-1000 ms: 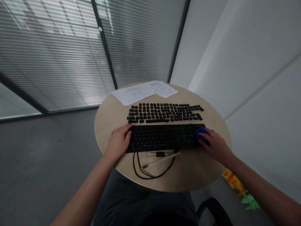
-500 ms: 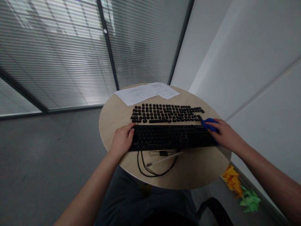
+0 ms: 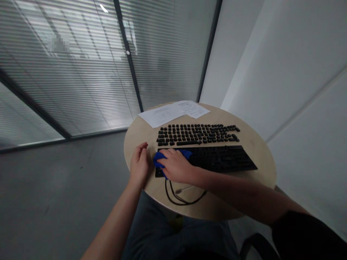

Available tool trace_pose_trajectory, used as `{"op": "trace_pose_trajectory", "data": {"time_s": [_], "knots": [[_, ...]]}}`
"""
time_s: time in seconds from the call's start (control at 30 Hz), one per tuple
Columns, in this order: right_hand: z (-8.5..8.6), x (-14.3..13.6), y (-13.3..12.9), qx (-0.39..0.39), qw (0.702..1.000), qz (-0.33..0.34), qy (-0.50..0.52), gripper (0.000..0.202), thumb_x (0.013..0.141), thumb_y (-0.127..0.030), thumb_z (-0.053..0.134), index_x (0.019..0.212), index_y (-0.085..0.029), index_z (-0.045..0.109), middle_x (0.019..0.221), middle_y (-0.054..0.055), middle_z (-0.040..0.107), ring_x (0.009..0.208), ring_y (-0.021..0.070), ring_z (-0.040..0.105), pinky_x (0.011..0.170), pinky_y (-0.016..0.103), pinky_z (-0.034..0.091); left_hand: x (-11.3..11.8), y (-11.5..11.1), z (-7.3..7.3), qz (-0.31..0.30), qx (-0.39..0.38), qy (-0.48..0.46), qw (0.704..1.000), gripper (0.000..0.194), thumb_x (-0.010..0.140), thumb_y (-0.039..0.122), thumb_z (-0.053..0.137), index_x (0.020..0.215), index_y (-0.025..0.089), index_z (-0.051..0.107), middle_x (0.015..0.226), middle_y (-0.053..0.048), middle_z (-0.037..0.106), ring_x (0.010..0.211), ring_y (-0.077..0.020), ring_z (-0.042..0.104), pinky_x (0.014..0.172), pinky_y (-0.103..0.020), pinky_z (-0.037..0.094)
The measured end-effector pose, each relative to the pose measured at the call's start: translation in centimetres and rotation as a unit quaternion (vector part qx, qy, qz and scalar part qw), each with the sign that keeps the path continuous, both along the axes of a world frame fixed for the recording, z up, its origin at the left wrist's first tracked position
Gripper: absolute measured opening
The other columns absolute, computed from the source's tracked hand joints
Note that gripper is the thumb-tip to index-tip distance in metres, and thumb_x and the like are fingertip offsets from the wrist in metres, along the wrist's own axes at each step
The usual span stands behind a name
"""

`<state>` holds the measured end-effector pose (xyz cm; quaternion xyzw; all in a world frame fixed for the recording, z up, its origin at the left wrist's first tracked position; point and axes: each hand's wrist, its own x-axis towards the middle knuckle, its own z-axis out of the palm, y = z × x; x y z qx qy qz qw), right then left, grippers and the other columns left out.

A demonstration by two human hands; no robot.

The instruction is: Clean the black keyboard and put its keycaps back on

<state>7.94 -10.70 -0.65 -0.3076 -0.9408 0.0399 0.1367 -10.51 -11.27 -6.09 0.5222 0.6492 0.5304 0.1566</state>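
Observation:
A black keyboard base (image 3: 230, 159) without its keycaps lies across the round table. My right hand (image 3: 176, 166) presses a blue cloth (image 3: 186, 153) onto its left end, fingers wrapped over the cloth. Just left of the base, my left hand (image 3: 139, 162) hovers or rests by the table edge, fingers loosely curled and apart, with nothing in it. Rows of loose black keycaps (image 3: 189, 133) are laid out behind the base. A black cable (image 3: 169, 195) loops in front of it, beside a small light-coloured brush-like tool (image 3: 179, 191) partly hidden by my right arm.
Printed papers (image 3: 162, 115) lie at the back of the wooden table (image 3: 255, 144). A glass partition with blinds (image 3: 89, 90) stands behind, and a white wall (image 3: 292, 65) is at the right. A dark curved chair part (image 3: 257, 242) shows at the bottom.
My right hand has moved with the blue cloth from the keyboard base's right end to its left end. My left hand has let go of the base's left edge. The view has shifted slightly.

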Motion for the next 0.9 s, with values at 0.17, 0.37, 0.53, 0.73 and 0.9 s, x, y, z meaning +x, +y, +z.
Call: {"op": "trace_pose_trajectory", "data": {"time_s": [0.17,0.37,0.53,0.73,0.9], "knots": [[-1.6,0.7,1.6,-0.047,0.996,0.030,0.066,0.021,0.093,-0.025,0.067,0.111,-0.021,0.077,0.130,0.009,0.066,0.119,0.0249,0.056,0.104,0.042,0.043,0.6,0.6,0.1,-0.082,-0.036,0.080,0.993,0.038,0.091,0.031,0.046,0.115,0.020,0.074,0.119,-0.008,0.077,0.113,-0.0262,0.069,0.107,-0.045,0.051],[-1.5,1.7,2.4,-0.066,0.990,0.103,0.076,0.013,0.089,-0.027,0.072,0.098,-0.023,0.079,0.125,0.003,0.072,0.115,0.0225,0.059,0.101,0.038,0.042,0.4,1.0,0.1,-0.124,-0.057,0.155,0.979,0.042,0.088,0.022,0.045,0.112,0.023,0.078,0.125,-0.005,0.076,0.119,-0.0243,0.069,0.111,-0.044,0.050],[-0.4,2.4,1.6,-0.021,0.981,0.194,0.012,0.018,0.091,-0.029,0.065,0.103,-0.025,0.078,0.129,0.001,0.072,0.117,0.0229,0.058,0.100,0.042,0.041,-0.1,0.9,0.0,-0.133,-0.054,0.193,0.971,0.045,0.086,0.018,0.044,0.115,0.023,0.078,0.128,-0.004,0.074,0.123,-0.0234,0.067,0.116,-0.044,0.046],[3.0,2.9,0.8,-0.012,0.965,0.262,0.027,0.020,0.096,-0.027,0.059,0.106,-0.021,0.076,0.130,0.004,0.071,0.117,0.0206,0.059,0.104,0.038,0.042,-0.2,0.5,0.5,-0.144,-0.047,0.212,0.965,0.043,0.089,0.025,0.044,0.116,0.022,0.077,0.129,-0.006,0.074,0.123,-0.0256,0.066,0.115,-0.046,0.046],[8.8,9.1,-0.4,0.031,0.978,0.139,0.153,0.028,0.101,-0.032,0.050,0.112,-0.023,0.074,0.134,0.008,0.067,0.125,0.0228,0.059,0.109,0.045,0.045,0.1,0.2,1.0,-0.148,-0.039,0.256,0.954,0.045,0.093,0.043,0.047,0.123,0.020,0.072,0.135,-0.011,0.070,0.126,-0.0301,0.063,0.114,-0.050,0.044]]}}
